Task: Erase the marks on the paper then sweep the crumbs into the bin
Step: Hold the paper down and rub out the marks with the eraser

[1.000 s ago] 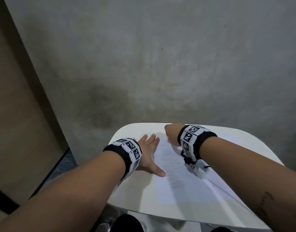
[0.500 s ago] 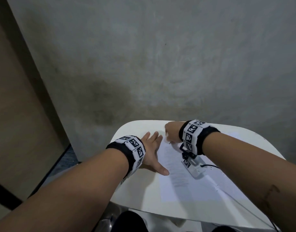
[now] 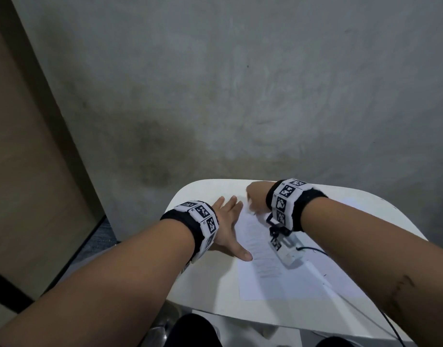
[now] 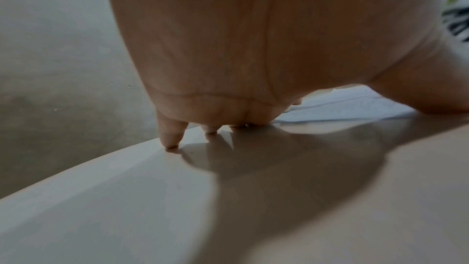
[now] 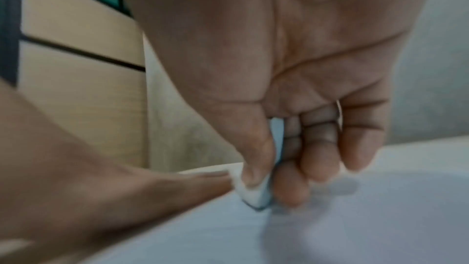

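The right hand (image 3: 256,196) pinches a small white eraser (image 5: 256,190) between thumb and curled fingers, its lower corner pressed onto the paper (image 3: 283,276) close to the sheet's far edge, near the far edge of the desk (image 3: 205,284). The left hand (image 3: 228,221) lies flat with fingers spread and straight, palm down on the desk along the paper's left edge, the thumb reaching onto the sheet to pin it; in the left wrist view its fingertips (image 4: 170,142) touch the desk surface. Compared with the head view 1 second ago, the right hand has shifted only slightly, staying at the far end of the sheet, while the left hand has kept its place, which reads as short back-and-forth rubbing strokes over 1 spot rather than travel down the page. Faint grey lines of marks (image 3: 263,249) remain across the middle of the sheet, nearer the person than the eraser, so I judge the erasing to be at an early stage with most of the page still to be worked. Crumbs are too small to make out in any view, and no bin is in sight, so the sweeping step has not begun. The blur around the eraser in the right wrist view fits a hand in quick motion.
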`<state>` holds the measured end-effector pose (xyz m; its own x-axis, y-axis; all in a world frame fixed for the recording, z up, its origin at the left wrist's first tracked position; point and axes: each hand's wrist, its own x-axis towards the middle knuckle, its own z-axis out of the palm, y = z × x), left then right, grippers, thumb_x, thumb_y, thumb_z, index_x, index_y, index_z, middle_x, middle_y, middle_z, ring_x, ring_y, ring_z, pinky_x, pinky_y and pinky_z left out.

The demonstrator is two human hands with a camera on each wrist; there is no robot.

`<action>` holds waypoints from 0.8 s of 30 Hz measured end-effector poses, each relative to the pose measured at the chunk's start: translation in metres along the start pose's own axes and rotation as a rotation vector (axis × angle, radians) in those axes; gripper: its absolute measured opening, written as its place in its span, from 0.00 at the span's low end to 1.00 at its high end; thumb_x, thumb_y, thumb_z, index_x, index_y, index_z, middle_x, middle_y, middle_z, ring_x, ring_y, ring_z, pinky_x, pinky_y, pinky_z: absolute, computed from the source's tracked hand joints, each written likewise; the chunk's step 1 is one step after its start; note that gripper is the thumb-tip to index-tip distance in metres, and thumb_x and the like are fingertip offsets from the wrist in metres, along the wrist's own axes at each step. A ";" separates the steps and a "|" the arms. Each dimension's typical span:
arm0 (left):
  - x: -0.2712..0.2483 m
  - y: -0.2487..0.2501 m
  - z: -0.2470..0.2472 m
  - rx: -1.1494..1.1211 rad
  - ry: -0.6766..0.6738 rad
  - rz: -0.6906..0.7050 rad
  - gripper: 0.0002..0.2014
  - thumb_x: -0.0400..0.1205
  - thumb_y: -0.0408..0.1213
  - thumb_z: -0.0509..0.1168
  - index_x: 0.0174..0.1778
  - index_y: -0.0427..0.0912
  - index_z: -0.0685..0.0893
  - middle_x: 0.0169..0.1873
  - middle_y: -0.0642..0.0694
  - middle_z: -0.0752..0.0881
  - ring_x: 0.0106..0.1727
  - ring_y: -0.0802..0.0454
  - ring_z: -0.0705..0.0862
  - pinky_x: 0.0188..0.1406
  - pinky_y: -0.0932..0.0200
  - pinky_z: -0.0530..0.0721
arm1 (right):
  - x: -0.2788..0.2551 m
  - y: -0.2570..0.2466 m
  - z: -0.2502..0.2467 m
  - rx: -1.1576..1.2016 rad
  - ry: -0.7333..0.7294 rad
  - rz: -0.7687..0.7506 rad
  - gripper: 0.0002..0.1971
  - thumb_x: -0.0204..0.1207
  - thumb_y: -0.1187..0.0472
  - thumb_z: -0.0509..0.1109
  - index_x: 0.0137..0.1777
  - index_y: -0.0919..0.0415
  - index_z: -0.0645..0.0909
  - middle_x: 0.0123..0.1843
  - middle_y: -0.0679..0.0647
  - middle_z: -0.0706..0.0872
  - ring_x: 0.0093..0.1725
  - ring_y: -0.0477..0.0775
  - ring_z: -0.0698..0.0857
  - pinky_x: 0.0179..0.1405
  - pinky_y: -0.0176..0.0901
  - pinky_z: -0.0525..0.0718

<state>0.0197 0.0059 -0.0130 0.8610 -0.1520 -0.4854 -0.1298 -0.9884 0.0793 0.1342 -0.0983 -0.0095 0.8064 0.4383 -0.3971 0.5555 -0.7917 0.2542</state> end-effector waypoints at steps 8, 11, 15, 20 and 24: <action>0.004 -0.003 0.002 -0.016 -0.008 -0.001 0.66 0.68 0.72 0.70 0.85 0.49 0.31 0.85 0.51 0.30 0.85 0.45 0.31 0.81 0.37 0.40 | -0.016 0.008 -0.006 -0.120 0.015 0.016 0.06 0.74 0.59 0.72 0.50 0.52 0.83 0.62 0.55 0.85 0.56 0.61 0.85 0.56 0.48 0.83; 0.007 -0.004 0.003 -0.015 -0.016 -0.014 0.67 0.67 0.73 0.71 0.85 0.51 0.30 0.84 0.52 0.30 0.85 0.45 0.31 0.81 0.36 0.41 | -0.021 0.005 -0.009 -0.086 -0.041 0.045 0.08 0.68 0.58 0.75 0.37 0.55 0.77 0.48 0.53 0.88 0.49 0.58 0.87 0.54 0.48 0.85; 0.008 -0.003 0.001 0.007 -0.030 -0.019 0.67 0.67 0.73 0.70 0.85 0.50 0.30 0.84 0.51 0.30 0.85 0.44 0.31 0.81 0.35 0.42 | -0.029 0.000 -0.004 -0.048 -0.023 -0.054 0.08 0.74 0.61 0.71 0.50 0.49 0.79 0.51 0.50 0.87 0.43 0.53 0.79 0.49 0.42 0.80; 0.007 -0.001 0.003 0.000 -0.007 -0.017 0.66 0.67 0.72 0.71 0.85 0.52 0.30 0.85 0.50 0.31 0.85 0.43 0.32 0.81 0.36 0.41 | -0.031 -0.007 0.000 -0.127 -0.033 -0.108 0.06 0.79 0.63 0.68 0.54 0.56 0.78 0.47 0.47 0.83 0.52 0.53 0.83 0.45 0.43 0.77; 0.007 -0.003 0.003 0.012 -0.015 -0.023 0.66 0.68 0.73 0.70 0.85 0.50 0.30 0.85 0.51 0.30 0.85 0.44 0.32 0.81 0.37 0.42 | -0.033 0.006 -0.008 -0.107 0.018 -0.056 0.07 0.73 0.62 0.71 0.50 0.56 0.81 0.52 0.53 0.87 0.44 0.55 0.85 0.48 0.44 0.86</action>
<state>0.0244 0.0083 -0.0195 0.8562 -0.1289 -0.5003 -0.1155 -0.9916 0.0579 0.1128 -0.1141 0.0121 0.7762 0.4891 -0.3978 0.6178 -0.7160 0.3251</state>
